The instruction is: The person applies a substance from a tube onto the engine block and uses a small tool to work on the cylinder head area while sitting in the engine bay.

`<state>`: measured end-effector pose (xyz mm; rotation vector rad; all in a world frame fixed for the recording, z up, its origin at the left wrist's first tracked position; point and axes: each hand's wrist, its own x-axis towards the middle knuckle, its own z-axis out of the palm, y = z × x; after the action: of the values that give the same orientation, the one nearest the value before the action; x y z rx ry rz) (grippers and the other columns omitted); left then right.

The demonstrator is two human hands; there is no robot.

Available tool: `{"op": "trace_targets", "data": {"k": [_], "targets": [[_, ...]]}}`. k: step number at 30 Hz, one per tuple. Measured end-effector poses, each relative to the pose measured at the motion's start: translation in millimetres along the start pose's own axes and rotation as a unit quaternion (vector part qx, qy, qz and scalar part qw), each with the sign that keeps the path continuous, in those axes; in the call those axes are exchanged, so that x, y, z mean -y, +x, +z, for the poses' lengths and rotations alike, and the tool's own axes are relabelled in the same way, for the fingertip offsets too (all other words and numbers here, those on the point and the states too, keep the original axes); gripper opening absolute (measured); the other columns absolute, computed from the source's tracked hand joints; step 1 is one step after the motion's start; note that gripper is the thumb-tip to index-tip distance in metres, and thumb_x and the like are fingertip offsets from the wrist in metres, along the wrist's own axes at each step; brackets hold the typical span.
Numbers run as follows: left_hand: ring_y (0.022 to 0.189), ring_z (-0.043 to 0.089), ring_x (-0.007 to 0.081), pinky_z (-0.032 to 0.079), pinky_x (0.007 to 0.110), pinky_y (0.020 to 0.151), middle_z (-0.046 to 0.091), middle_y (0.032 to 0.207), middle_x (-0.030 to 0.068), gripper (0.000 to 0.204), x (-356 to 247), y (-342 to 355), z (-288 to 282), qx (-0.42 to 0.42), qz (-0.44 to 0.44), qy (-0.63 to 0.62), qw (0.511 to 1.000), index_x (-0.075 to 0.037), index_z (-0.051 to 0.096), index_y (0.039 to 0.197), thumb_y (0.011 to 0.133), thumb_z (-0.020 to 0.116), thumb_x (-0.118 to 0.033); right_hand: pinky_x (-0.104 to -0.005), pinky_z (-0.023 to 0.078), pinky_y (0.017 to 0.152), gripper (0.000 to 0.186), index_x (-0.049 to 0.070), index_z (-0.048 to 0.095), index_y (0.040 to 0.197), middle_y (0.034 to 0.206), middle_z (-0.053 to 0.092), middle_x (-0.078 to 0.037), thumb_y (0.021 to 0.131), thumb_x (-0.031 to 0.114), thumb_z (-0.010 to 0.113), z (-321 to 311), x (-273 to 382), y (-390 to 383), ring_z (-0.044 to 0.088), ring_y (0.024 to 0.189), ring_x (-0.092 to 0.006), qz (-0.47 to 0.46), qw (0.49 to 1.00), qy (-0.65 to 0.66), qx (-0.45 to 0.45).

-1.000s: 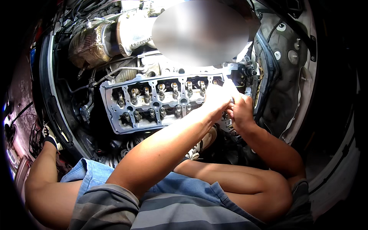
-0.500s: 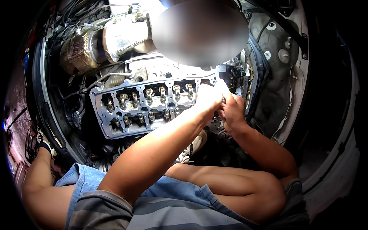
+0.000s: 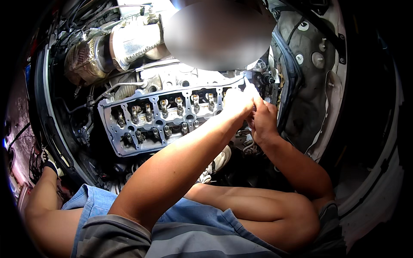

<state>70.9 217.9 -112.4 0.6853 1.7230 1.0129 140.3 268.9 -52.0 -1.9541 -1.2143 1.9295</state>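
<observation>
An open cylinder head lies in the engine bay, its rocker arms showing in two rows inside a flat metal rim. At its right end my left hand is closed, the fingers curled and washed out by bright light. My right hand is closed too, pressed against the left one from the right. A thin pale tip sticks out beyond the hands by the head's far right corner. Whatever the fingers grip is hidden by glare and by the hands themselves.
A large metal canister with a wrapped end sits at the far left. Black hoses run down the right side beside a grey body panel. My shoe rests just below the head. A blurred oval covers the top middle.
The view has shifted a little, so the engine sits slightly further left. Both hands stay together at the head's right end, with only a slight shift against its corner.
</observation>
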Motion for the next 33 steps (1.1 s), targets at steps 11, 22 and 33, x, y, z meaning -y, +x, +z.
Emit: {"op": "trace_targets", "data": {"k": [11, 22, 33], "targets": [[0.077, 0.066, 0.0329, 0.051, 0.038, 0.069, 0.065, 0.083, 0.0230, 0.049, -25, 15, 10, -0.044, -0.278, -0.234, 0.931, 0.007, 0.062, 0.091, 0.089, 0.051, -0.040, -0.0235, 0.027, 0.036, 0.030, 0.009, 0.049, 0.068, 0.055, 0.045, 0.002, 0.093, 0.026, 0.050, -3, 8, 3, 0.037, 0.040, -0.0074, -0.002, 1.000, 0.000, -0.021], [0.063, 0.061, 0.0271, 0.048, 0.035, 0.055, 0.063, 0.074, 0.0193, 0.046, -20, 24, 25, -0.037, -0.292, -0.266, 0.918, 0.006, 0.061, 0.085, 0.088, 0.056, -0.040, -0.0237, 0.040, 0.061, 0.015, 0.008, 0.053, 0.085, 0.079, 0.050, 0.000, 0.091, 0.021, 0.051, -16, 6, 13, 0.049, 0.070, -0.0088, -0.026, 0.999, -0.024, -0.016], [0.049, 0.055, 0.0195, 0.047, 0.032, 0.047, 0.058, 0.061, 0.0108, 0.044, -5, 24, 26, -0.054, -0.274, -0.213, 0.936, 0.003, 0.059, 0.076, 0.088, 0.056, -0.040, -0.0249, 0.043, 0.068, 0.014, 0.011, 0.052, 0.095, 0.087, 0.050, 0.000, 0.091, 0.024, 0.051, -17, -7, 5, 0.050, 0.077, -0.0094, 0.016, 0.999, 0.029, -0.017]]}}
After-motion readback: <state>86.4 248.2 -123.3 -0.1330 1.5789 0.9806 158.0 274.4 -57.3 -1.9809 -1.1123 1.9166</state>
